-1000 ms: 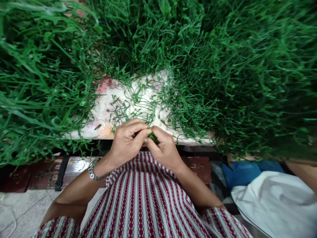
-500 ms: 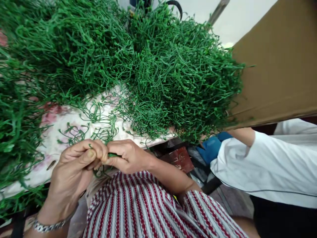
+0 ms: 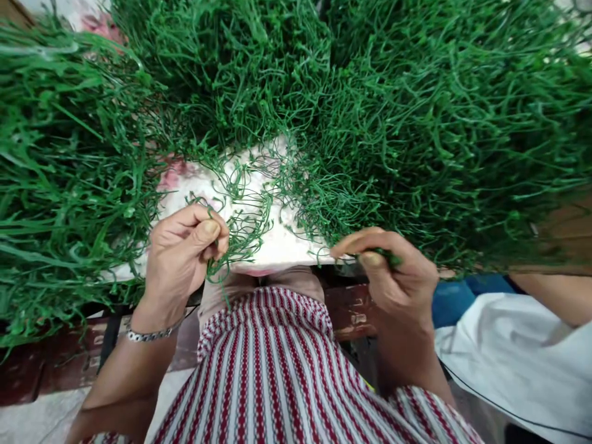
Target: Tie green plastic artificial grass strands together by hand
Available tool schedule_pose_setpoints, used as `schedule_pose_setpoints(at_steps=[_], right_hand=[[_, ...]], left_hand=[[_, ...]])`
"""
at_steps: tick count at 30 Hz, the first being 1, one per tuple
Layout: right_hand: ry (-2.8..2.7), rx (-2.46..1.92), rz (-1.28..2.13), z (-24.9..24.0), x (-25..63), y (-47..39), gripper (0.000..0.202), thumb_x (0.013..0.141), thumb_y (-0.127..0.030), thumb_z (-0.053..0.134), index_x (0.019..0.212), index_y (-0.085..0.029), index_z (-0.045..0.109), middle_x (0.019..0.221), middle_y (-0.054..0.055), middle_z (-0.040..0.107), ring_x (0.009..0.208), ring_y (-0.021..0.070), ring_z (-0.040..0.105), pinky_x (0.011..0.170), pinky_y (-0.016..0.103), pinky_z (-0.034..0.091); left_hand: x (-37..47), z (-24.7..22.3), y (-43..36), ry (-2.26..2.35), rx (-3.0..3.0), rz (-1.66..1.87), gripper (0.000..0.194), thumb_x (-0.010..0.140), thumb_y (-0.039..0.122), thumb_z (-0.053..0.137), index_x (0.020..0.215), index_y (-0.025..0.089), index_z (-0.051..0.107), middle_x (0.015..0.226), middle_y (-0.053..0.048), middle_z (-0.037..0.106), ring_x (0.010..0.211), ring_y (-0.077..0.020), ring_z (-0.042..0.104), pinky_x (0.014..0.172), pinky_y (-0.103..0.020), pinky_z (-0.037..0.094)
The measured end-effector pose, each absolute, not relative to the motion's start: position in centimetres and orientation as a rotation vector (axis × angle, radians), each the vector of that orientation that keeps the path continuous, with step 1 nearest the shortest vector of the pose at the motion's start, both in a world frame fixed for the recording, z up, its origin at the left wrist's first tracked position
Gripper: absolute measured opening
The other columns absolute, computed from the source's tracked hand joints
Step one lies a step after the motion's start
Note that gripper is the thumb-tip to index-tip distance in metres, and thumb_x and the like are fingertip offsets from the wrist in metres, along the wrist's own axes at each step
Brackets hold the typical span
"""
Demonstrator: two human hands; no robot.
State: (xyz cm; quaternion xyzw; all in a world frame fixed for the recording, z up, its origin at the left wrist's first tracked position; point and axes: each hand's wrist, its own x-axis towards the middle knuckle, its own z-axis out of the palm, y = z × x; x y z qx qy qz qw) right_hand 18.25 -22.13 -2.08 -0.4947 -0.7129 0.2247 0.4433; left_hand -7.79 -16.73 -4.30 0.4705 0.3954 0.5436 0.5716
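Observation:
My left hand [image 3: 187,253] is closed, thumb against index finger, on a few thin green stems [image 3: 213,268] whose ends hang below the fingers. It is over the front edge of a pale floral cloth [image 3: 272,250]. My right hand [image 3: 398,271] is to the right at the same edge, fingers bent over a short bundle of green stems [image 3: 392,258]; part of the bundle is hidden in the palm. Its fingertips are by the border of the large heap of green stems [image 3: 393,123]. Between my hands, a small loose cluster of stems [image 3: 245,231] lies on the cloth.
More green stems [image 3: 78,179] are heaped at the left, some hanging over the front edge. Brown cardboard [image 3: 568,234] stands at the right. Beside it are another person's bare arm [image 3: 546,293] and white garment [image 3: 504,351]. My striped garment [image 3: 272,370] is below the edge.
My hands were together at the left and are now apart, the right one moved off to the right with stems in it. The view has swung, bringing the heaps closer.

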Motion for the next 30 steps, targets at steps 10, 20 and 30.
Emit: schedule_pose_setpoints(at_steps=[10,20,30], right_hand=[[-2.137,-1.84,-0.483,-4.1,20.6,-17.0,0.057,0.082,-0.049,0.051,0.127,-0.015,0.045,0.123,0.016,0.051,0.112,0.0317,0.045,0.094,0.05,0.031],[-1.972,-1.476,-0.528,-1.6,20.4,-18.9,0.026,0.08,-0.022,0.058,0.106,-0.022,0.062,0.095,0.008,0.067,0.087,0.0222,0.06,0.084,0.039,0.041],[-2.697,-0.992,-0.186,-4.5,11.5,-13.9,0.021,0.084,-0.011,0.047,0.099,-0.017,0.061,0.121,0.008,0.055,0.115,0.0241,0.043,0.088,0.037,0.036]], left_hand=[[-7.5,-4.0,-18.7,1.04,1.556,1.256,0.007,0.078,0.02,0.058,0.072,0.019,0.062,0.062,0.0,0.058,0.057,-0.0111,0.051,0.05,-0.024,0.039],[-7.6,-3.4,-20.4,0.618,1.975,1.145,0.018,0.073,0.003,0.053,0.084,0.014,0.06,0.07,-0.005,0.063,0.065,-0.0151,0.057,0.062,-0.033,0.047],[-8.0,-3.3,-21.5,0.584,2.061,1.197,0.013,0.071,0.007,0.051,0.08,0.012,0.06,0.068,-0.005,0.061,0.064,-0.0147,0.056,0.063,-0.036,0.049]])
